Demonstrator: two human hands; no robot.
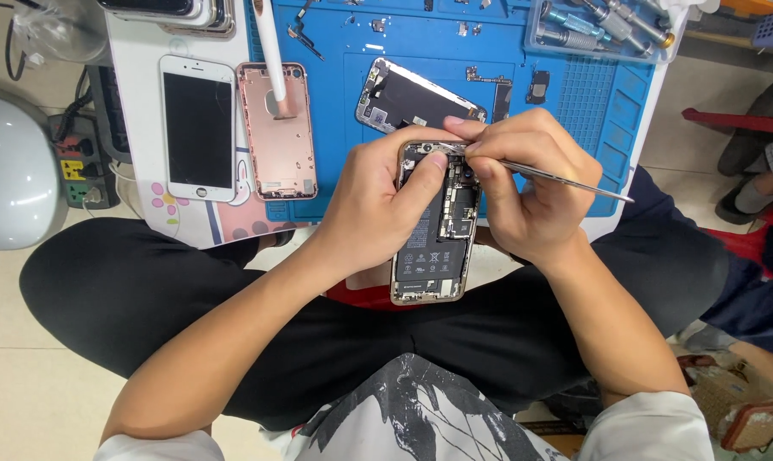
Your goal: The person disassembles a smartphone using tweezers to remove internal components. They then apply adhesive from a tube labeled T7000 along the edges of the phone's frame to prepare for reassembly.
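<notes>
The blue work mat (613, 94) fills the twelve o'clock area. Below it, the left hand (378, 201) clasps an opened phone (433, 248) at centre, thumb pressed on its top edge. At three o'clock, the right hand (523, 183) pinches metal tweezers (566, 181), tips inside the phone.

This is a small phone repair workshop. A blue repair mat (574, 94) covers the low tabletop (139, 68), strewn with tiny parts, a gutted phone frame (416, 98), a pink back housing (277, 130) and a white-faced phone (199, 128). A clear tray of screwdrivers (604, 26) sits at the mat's corner.
</notes>
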